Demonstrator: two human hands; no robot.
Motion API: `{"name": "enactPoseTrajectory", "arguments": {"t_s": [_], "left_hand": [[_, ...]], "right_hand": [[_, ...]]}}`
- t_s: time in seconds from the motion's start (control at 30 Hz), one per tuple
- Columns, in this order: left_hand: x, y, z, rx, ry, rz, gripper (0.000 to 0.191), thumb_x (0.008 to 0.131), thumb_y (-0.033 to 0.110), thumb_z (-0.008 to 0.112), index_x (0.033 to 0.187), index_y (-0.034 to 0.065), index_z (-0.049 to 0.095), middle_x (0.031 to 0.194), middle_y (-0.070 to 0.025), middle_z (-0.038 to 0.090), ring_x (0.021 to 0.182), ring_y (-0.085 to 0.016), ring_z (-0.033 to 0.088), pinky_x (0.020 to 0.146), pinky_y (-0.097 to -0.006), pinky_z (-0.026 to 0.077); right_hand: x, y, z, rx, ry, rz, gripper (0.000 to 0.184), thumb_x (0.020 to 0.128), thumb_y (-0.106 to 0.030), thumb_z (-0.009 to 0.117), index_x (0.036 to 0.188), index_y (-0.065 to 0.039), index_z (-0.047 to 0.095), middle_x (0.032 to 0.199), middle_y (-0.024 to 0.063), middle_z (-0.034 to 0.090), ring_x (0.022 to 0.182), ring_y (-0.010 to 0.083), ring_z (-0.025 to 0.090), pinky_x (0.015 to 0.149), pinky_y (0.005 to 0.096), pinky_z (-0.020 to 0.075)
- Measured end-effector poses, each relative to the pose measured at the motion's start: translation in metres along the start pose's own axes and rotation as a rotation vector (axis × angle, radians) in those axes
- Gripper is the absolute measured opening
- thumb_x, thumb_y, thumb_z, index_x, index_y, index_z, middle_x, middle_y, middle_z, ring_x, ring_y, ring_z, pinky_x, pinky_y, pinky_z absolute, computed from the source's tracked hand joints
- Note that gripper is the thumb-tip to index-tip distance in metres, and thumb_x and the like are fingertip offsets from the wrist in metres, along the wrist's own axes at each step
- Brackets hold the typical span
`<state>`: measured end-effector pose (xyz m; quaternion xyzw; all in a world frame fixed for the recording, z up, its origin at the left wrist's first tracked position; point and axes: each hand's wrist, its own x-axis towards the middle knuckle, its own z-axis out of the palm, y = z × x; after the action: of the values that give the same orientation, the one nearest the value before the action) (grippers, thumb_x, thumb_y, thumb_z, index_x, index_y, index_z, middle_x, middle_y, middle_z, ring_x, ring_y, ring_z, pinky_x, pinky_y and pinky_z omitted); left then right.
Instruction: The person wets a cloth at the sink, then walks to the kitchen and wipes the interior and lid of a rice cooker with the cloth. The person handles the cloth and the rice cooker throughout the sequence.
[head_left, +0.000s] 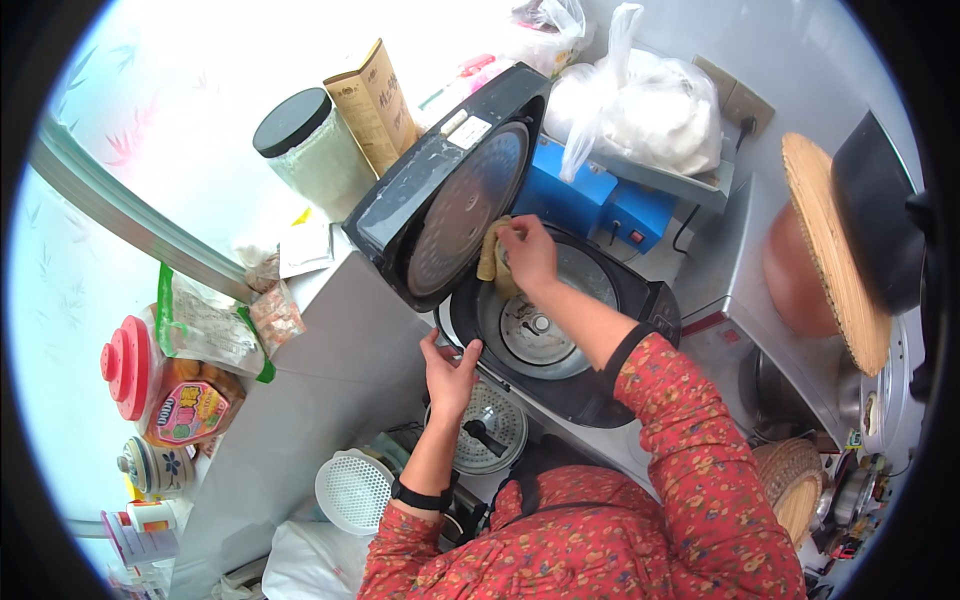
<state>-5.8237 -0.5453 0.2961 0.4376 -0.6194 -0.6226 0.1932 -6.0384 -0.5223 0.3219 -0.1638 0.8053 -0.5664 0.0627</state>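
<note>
A black rice cooker (645, 300) stands before me with its lid (442, 165) raised and its inner pot out, so the metal heating plate (540, 330) shows, with dark stains around its centre. My right hand (529, 253) pinches a yellowish-brown cloth (491, 259) at the cooker's inner rim, beside the lid. My left hand (450, 373) is at the cooker's near left edge, thumb and fingers spread around its handle or rim; how firmly it grips cannot be told.
A lidded glass jar (322, 161) and a cardboard box (375, 105) stand beyond the lid. Behind the cooker are a blue device (570, 184) and a white plastic bag (645, 112). Below lie a glass pot lid (491, 427) and a white strainer (352, 491).
</note>
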Motion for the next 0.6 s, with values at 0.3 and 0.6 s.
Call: {"name": "enactPoseTrajectory", "arguments": {"t_s": [0.3,0.6], "left_hand": [[0.03,0.059,-0.034,0.007,0.112,0.505,0.072,0.091,0.017,0.069,0.148,0.0012,0.028,0.135,-0.0156,0.044,0.117,-0.024,0.051,0.09,-0.0351,0.051],[0.034,0.08,-0.035,-0.011,0.027,0.469,0.052,0.093,0.017,0.066,0.136,-0.0011,0.041,0.118,-0.01,0.056,0.102,-0.018,0.058,0.084,-0.0311,0.051]], "right_hand": [[-0.035,-0.007,-0.004,-0.172,-0.035,-0.212,0.025,0.087,-0.018,0.066,0.11,-0.008,0.069,0.094,0.0127,0.061,0.088,0.0317,0.062,0.077,0.0403,0.0486],[-0.052,-0.022,-0.023,-0.401,-0.344,-0.547,0.022,0.084,-0.017,0.064,0.105,-0.019,0.072,0.091,0.0082,0.061,0.089,0.0305,0.061,0.074,0.0433,0.0476]]}}
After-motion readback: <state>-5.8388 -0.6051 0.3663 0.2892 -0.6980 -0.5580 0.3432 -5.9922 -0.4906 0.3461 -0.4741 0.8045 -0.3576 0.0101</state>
